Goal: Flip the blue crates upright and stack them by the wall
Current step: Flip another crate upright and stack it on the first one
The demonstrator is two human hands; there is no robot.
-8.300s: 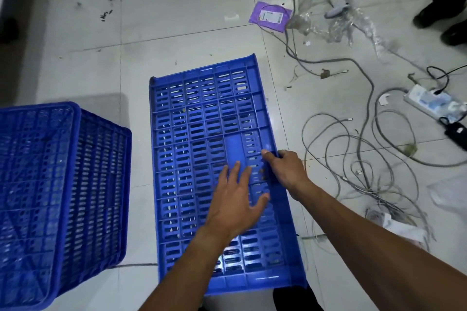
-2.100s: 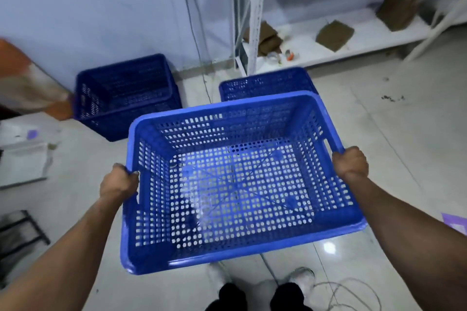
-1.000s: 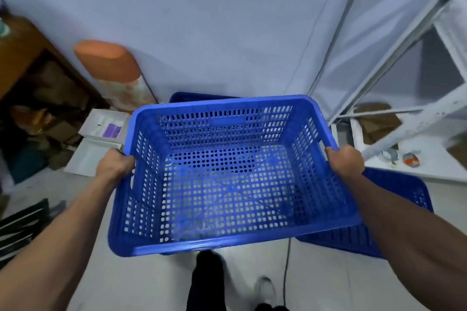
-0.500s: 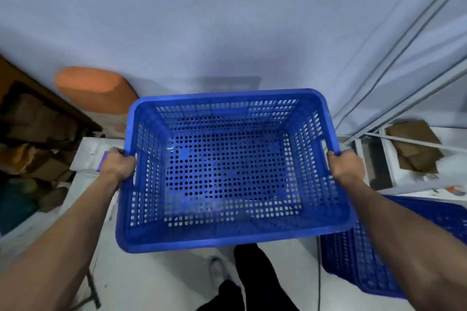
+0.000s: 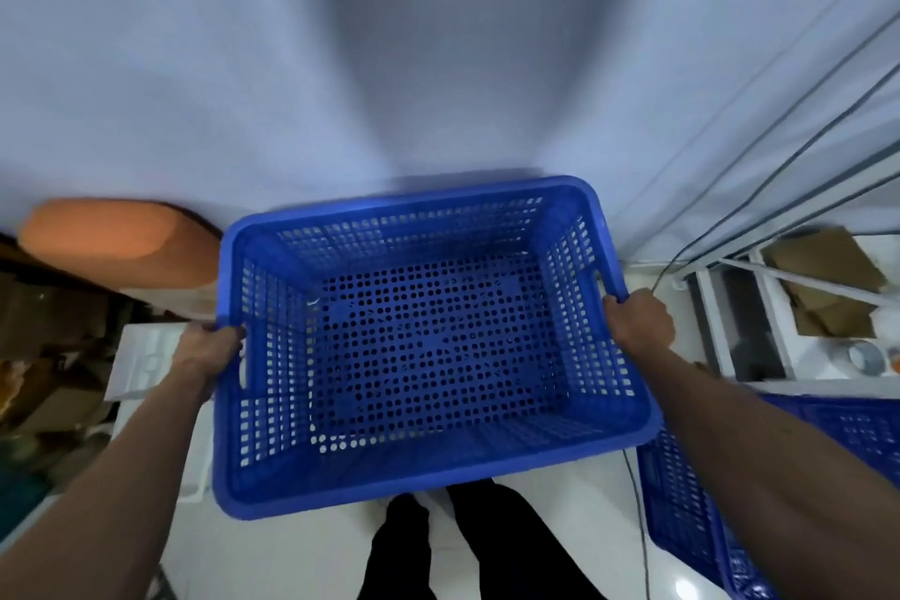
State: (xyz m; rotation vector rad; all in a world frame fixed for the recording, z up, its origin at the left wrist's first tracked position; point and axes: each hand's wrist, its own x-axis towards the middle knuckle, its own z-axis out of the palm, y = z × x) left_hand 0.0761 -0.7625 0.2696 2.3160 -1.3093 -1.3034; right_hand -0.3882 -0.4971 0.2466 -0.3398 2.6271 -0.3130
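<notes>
Both hands are gripping the upright blue crate (image 5: 428,346) by its short sides, the left hand (image 5: 207,351) with fingers (image 5: 233,334) curling over the rim, the right hand (image 5: 639,319) fisting around the opposite edge. The crate is hanging open side up between the fingers, its far rim reaching close to the pale blue wall (image 5: 243,63). Below the right fingers a second blue crate (image 5: 691,512) is sitting on the glossy white floor (image 5: 302,551). Beyond the left fingers, an orange roll (image 5: 112,236) is leaning by the wall; beyond the right, a white shelf rack (image 5: 759,356).
</notes>
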